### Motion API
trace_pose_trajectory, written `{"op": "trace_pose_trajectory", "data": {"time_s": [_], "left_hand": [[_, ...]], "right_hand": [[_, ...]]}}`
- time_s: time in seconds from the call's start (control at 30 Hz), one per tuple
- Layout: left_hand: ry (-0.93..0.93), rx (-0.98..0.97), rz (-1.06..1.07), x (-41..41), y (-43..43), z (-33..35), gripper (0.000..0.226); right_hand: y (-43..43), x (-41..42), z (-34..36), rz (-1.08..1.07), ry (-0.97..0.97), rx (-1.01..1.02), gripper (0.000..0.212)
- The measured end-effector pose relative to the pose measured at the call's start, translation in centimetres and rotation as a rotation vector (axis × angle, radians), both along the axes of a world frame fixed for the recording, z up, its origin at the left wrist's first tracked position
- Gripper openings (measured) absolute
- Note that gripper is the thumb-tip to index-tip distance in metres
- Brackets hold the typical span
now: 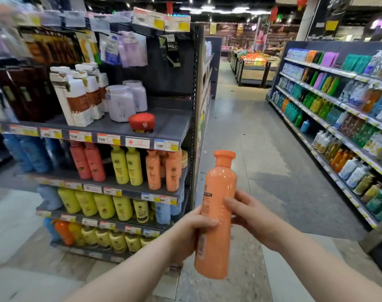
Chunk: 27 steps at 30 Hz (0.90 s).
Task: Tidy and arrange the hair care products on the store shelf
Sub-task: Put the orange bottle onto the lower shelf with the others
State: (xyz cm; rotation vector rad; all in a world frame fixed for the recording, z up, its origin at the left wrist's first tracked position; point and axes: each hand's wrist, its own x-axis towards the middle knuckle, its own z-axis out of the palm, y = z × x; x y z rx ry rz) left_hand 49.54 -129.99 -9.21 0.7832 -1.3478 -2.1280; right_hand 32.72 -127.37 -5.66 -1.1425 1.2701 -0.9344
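Note:
I hold an orange bottle upright in front of me, over the aisle floor to the right of the shelf unit. My left hand wraps its lower half from the left. My right hand grips its middle from the right. Matching orange bottles stand at the right end of the second shelf, beside yellow bottles and coral-red bottles. A red VS jar sits alone on the shelf above.
White jars and white-and-brown cartons fill the upper shelf. Lower shelves hold yellow bottles and blue ones. A long shelf of coloured bottles lines the right side. The aisle floor runs between them toward produce stands.

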Motion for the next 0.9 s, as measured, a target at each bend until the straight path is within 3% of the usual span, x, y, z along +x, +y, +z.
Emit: {"op": "trace_pose_trajectory", "data": {"time_s": [0.1,0.23,0.3,0.43,0.63,0.73,0.9], "left_hand": [[0.022,0.005,-0.043,-0.7,0.2,0.4,0.064],[-0.104,-0.114,0.054,-2.1,-0.1,1.2,0.073],[-0.191,-0.201,0.12,-3.0,-0.2,1.3,0.082],[-0.33,-0.345,0.266,-4.7,0.4,1.0,0.068],[-0.179,-0.3,0.121,-4.5,0.9,1.6,0.059],[-0.132,-0.292,0.03,-4.9,1.6,2.0,0.05],[-0.135,-0.266,-0.015,-6.1,2.5,1.7,0.044]], "right_hand": [[-0.1,-0.2,0.0,0.007,-0.043,-0.039,0.061],[-0.2,-0.4,0.5,-0.128,-0.036,-0.13,0.074],[-0.1,-0.6,0.9,-0.203,0.03,-0.161,0.07],[0.4,0.0,1.1,-0.328,0.149,-0.175,0.062],[1.2,-2.2,1.8,-0.144,0.083,-0.14,0.072],[2.1,-3.2,1.9,-0.061,0.116,-0.138,0.065],[3.1,-4.2,1.2,-0.064,0.118,-0.153,0.064]]}}
